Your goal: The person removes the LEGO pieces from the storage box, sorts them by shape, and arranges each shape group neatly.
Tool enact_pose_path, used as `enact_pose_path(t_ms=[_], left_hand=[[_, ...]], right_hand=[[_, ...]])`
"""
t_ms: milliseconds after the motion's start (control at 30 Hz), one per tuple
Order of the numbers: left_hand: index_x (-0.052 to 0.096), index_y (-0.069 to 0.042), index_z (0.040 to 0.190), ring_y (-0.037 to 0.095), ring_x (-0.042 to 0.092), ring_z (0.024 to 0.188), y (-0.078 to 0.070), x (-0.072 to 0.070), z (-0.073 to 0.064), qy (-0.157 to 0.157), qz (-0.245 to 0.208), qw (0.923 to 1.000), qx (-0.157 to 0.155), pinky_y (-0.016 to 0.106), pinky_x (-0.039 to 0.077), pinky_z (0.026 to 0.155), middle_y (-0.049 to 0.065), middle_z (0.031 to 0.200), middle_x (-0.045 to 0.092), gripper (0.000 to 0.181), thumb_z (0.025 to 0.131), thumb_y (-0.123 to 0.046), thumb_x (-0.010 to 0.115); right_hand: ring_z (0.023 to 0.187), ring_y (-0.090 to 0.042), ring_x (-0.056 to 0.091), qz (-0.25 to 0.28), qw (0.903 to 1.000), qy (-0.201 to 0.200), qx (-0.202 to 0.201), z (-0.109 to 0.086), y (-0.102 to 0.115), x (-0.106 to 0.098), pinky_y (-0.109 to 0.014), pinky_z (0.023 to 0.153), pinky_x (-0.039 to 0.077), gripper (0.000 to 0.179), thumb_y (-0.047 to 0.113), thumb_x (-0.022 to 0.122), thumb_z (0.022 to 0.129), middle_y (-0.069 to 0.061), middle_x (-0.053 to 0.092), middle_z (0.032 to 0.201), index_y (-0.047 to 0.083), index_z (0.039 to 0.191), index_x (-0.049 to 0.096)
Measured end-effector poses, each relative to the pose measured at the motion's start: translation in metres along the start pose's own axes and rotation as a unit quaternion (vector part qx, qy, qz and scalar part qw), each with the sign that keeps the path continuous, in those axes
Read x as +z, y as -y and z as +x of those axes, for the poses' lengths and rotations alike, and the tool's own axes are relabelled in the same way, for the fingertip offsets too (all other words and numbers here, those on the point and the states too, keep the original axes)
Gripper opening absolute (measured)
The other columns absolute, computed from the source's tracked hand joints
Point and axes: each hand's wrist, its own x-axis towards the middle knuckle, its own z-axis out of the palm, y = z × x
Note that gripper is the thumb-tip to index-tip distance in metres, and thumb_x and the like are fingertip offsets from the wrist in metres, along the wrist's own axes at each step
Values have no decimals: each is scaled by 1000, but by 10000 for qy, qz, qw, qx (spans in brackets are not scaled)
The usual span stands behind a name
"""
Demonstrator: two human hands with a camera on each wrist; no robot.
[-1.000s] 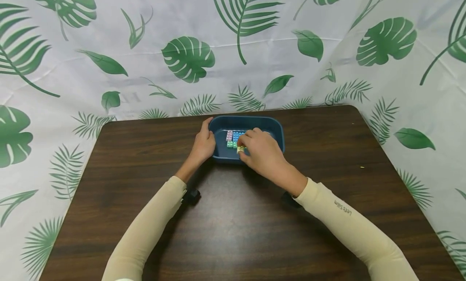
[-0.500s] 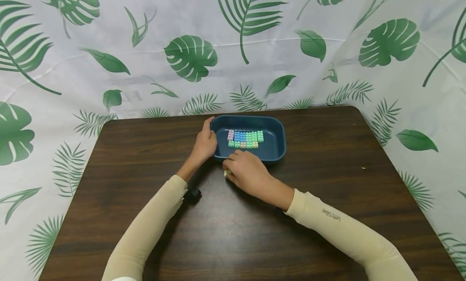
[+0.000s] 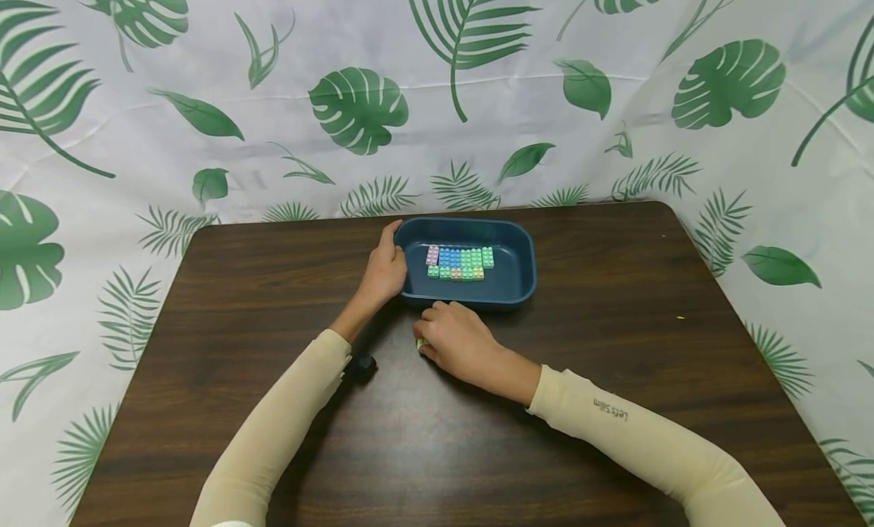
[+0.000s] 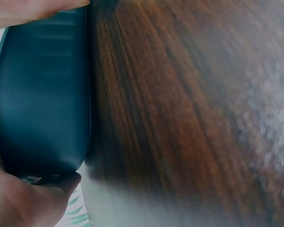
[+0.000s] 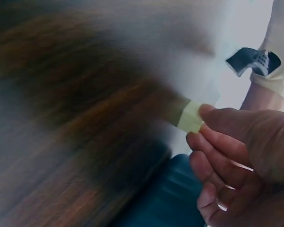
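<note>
A dark blue plastic bin (image 3: 510, 268) stands near the far edge of the table. My left hand (image 3: 384, 272) holds its left end; in the left wrist view, thumb and fingers span the bin's side wall (image 4: 42, 99). Inside the bin, toy building bricks (image 3: 460, 261) in pink, blue, green, orange and yellow lie in two close rows. Just in front of the bin, low over the table, my right hand (image 3: 459, 343) pinches a pale yellow brick (image 5: 190, 117) between thumb and index finger. Most of that brick is hidden by the fingers in the head view.
The dark wood-grain table (image 3: 437, 443) extends to both sides and toward me. A small yellow fleck (image 3: 680, 317) lies at the right. Behind stands a white leaf-print cloth (image 3: 437, 95). A small black device (image 3: 362, 366) sits at my left wrist.
My right hand has come out of the bin over its front wall, toward me and left, with the yellow brick, uncovering the brick rows. My left hand stays on the bin.
</note>
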Motion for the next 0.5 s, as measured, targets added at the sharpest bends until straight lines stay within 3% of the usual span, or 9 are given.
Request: enact_pose_path(t_ms=[100,200,267,367,500], left_hand=[[25,-14,167,35,59,80,0,0,-1,15,-21,10000,-36,47,48,85,6,64,44,54,113,-13,30],[25,-15,167,35,61,84,0,0,-1,27,-13,10000,-47,48,49,86,14,69,51,54,113,-13,30],[26,-14,166,33,64,96,0,0,-1,-6,-14,10000,-39,49,50,91,21,85,64,54,113,-13,31],[27,-14,166,33,65,102,1,0,0,-15,24,10000,-12,49,51,95,28,97,67,54,113,-13,31],[27,-13,166,35,63,86,0,-1,0,19,50,10000,-3,47,51,86,22,78,59,54,112,-13,31]], right_hand=[[84,-14,60,-59,9999,-56,-60,-2,0,2,-27,67,42,10,30,84,92,5,70,91,23,93,77],[84,-14,60,-23,9999,-63,-110,-3,-1,2,-27,67,42,10,30,83,93,5,70,92,23,94,77],[85,-14,61,30,9999,-53,-122,-3,-2,1,-28,68,44,12,33,83,93,5,70,93,22,95,77],[86,-14,64,161,9997,-95,-126,-3,-4,-6,-31,71,51,21,40,81,94,4,71,95,20,101,79],[90,-15,68,287,9990,-303,-147,-4,-10,-21,-33,79,58,32,45,77,96,3,74,100,17,109,81]])
